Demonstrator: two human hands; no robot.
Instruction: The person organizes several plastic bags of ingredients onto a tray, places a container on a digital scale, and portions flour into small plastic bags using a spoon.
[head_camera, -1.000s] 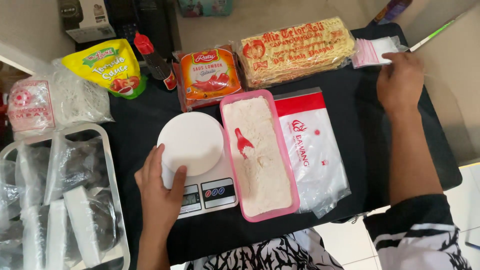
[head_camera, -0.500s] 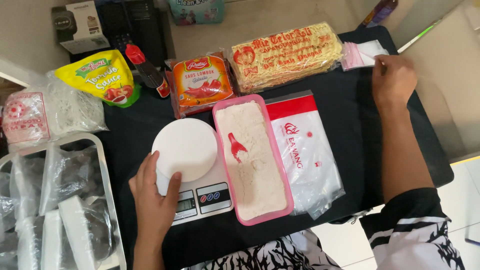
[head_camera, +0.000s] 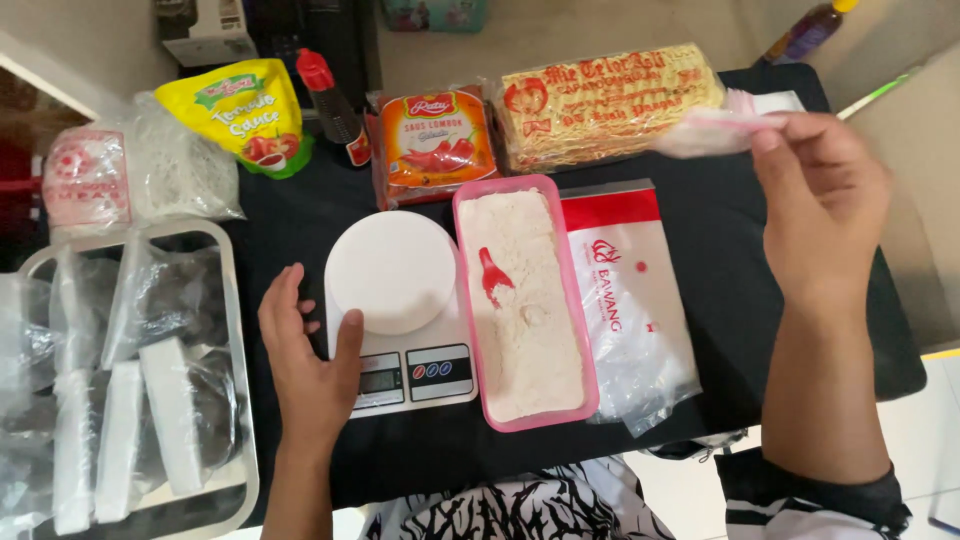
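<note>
My left hand (head_camera: 308, 365) rests flat on the black table, its thumb against the left edge of a white kitchen scale (head_camera: 400, 310) with a round platform. Right of the scale stands a pink rectangular tray (head_camera: 590, 330) full of white flour, with a small red scoop (head_camera: 493, 276) lying in it. My right hand (head_camera: 825, 205) is raised at the far right and pinches a small clear plastic bag with a pink strip (head_camera: 715, 128), lifted above the table.
A clear bag with a red top (head_camera: 630, 300) lies right of the tray. At the back sit a noodle pack (head_camera: 610, 100), an orange sauce pack (head_camera: 432, 145), a yellow sauce pouch (head_camera: 245, 115) and a dark bottle (head_camera: 330, 105). A metal tray (head_camera: 235, 300) with filled bags stands left.
My right hand has picked the small plastic bag up off the table's far right corner and drawn it nearer. My left hand has stayed beside the scale.
</note>
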